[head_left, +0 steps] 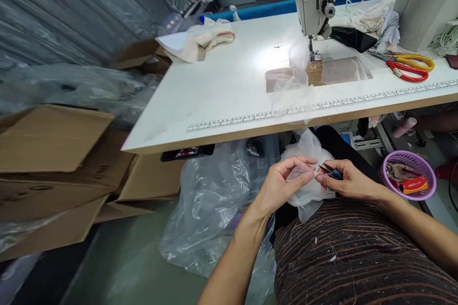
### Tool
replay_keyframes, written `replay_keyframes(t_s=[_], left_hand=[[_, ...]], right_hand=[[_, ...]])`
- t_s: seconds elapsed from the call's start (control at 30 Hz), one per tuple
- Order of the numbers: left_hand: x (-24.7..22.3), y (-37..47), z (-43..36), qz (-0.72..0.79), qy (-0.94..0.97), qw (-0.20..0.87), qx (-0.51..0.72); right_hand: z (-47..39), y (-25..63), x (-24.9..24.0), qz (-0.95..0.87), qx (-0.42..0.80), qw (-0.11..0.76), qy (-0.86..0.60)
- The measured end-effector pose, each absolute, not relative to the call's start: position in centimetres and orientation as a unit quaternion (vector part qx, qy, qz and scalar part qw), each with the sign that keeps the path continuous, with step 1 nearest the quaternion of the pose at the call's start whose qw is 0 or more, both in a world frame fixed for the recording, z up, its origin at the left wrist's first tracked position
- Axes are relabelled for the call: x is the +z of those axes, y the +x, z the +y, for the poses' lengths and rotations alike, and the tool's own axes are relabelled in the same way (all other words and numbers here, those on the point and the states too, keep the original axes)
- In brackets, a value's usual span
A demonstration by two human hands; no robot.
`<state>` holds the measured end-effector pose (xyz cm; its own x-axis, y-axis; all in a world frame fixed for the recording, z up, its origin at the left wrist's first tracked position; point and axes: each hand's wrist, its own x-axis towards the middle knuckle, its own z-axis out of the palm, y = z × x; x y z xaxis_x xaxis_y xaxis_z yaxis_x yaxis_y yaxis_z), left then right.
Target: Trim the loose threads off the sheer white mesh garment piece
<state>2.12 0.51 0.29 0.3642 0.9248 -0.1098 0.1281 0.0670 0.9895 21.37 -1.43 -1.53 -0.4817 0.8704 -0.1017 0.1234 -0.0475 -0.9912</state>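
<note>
Over my lap, below the table edge, lies a bunch of sheer white fabric [307,195]. My left hand [286,178] pinches a gathered bit of it between thumb and fingers. Close beside it, my right hand [345,178] is closed around small blue thread snips [332,171], their dark blades pointing left toward the pinched fabric. The right thumb and fingertip also meet at the cloth by the left fingertips. More of the sheer fabric trails up over the table edge to the sewing machine [313,9], around its presser foot.
On the white table [214,90] lie red-and-yellow-handled scissors [411,64], a black item [353,38] and cream cloth [211,40]. A purple basket [408,157] of scraps stands right. Cardboard boxes [53,143] and a clear plastic bag [214,190] fill the left and below.
</note>
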Motion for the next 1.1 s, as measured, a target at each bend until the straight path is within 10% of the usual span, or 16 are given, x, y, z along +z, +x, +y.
replay_keyframes(t_s=[0.53, 1.1], left_hand=[[0.3, 3.4, 0.2, 0.508, 0.48, 0.611, 0.372], [0.1, 3.3, 0.2, 0.511, 0.394, 0.669, 0.37]], right_hand=[[-1.5, 21.4, -1.6, -0.59, 0.599, 0.299, -0.451], [-1.6, 21.1, -1.9, -0.76, 0.307, 0.233, -0.524]])
